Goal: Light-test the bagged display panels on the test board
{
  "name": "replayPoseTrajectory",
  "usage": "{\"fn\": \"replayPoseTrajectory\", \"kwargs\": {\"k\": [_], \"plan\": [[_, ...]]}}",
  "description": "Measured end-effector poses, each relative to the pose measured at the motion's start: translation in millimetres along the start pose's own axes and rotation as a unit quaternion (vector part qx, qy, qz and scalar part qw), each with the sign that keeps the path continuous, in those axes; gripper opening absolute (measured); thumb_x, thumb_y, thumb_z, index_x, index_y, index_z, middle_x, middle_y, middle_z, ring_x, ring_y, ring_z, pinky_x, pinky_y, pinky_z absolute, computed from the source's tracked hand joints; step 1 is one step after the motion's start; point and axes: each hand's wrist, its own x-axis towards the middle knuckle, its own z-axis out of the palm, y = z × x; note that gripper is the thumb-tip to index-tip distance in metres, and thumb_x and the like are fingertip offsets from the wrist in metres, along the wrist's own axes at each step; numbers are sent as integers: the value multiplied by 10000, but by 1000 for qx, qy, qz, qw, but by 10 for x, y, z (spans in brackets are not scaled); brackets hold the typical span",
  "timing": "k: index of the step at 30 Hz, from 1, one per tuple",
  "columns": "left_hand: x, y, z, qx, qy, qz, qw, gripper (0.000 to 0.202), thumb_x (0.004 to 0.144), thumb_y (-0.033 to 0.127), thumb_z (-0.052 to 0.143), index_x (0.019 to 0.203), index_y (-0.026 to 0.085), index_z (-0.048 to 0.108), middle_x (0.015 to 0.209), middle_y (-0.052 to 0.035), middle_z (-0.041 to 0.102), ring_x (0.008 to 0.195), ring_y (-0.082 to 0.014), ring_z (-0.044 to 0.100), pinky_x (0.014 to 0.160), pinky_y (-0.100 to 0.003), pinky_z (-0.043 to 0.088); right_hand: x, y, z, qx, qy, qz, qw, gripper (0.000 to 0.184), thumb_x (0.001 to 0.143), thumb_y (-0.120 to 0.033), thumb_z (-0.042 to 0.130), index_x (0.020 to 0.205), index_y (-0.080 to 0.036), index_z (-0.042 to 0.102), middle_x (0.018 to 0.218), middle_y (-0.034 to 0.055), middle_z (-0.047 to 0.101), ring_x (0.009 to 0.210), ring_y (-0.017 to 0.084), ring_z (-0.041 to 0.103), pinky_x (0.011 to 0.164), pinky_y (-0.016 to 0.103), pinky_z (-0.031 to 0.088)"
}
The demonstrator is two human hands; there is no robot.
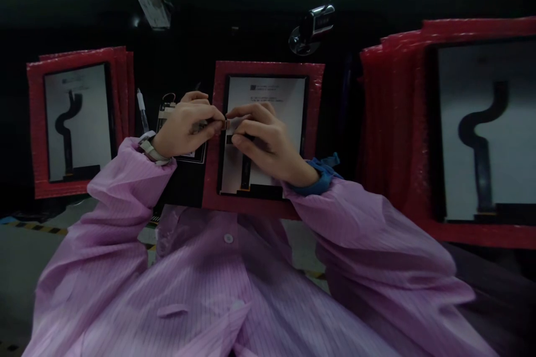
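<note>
In front of me a flat display panel (287,122) lies back side up on a red bubble-wrap sheet (312,83). A black flex cable (245,173) runs up from its lower edge and passes under my right hand. My left hand (188,125) is closed, thumb and forefinger pinching a small connector end near the panel's left edge. My right hand (266,136) is over the panel, fingers bent and closed around the upper part of the flex cable. The fingers partly hide the cable's end. Beneath my left wrist, a circuit board (165,111) is partly covered.
To the left, another panel (84,128) rests on stacked red wrap (36,139). A taller stack of red wrap (389,139) with a panel (456,100) on top stands at the right. A white pen (141,106) lies beside the board. Behind is a shiny metal device (320,19).
</note>
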Motion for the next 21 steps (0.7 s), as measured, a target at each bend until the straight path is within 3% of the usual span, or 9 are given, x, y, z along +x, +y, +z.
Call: {"fn": "replayPoseTrajectory", "kwargs": {"k": [5,21], "plan": [[20,15,28,9,-15,11,1000,239,907,352,516,813,213,687,790,2,683,830,-196,661,1069,-501,425,0,45,44,-43,44,-12,998,237,1031,-318,532,842,-205,622,1150,63,687,1081,221,584,984,448,461],[12,37,32,23,-18,19,999,261,954,354,479,825,205,650,806,-13,677,847,-196,649,1056,-472,427,5,78,70,-44,56,1,997,242,1043,-308,500,842,-205,586,1088,55,690,1016,209,595,947,434,490]]}}
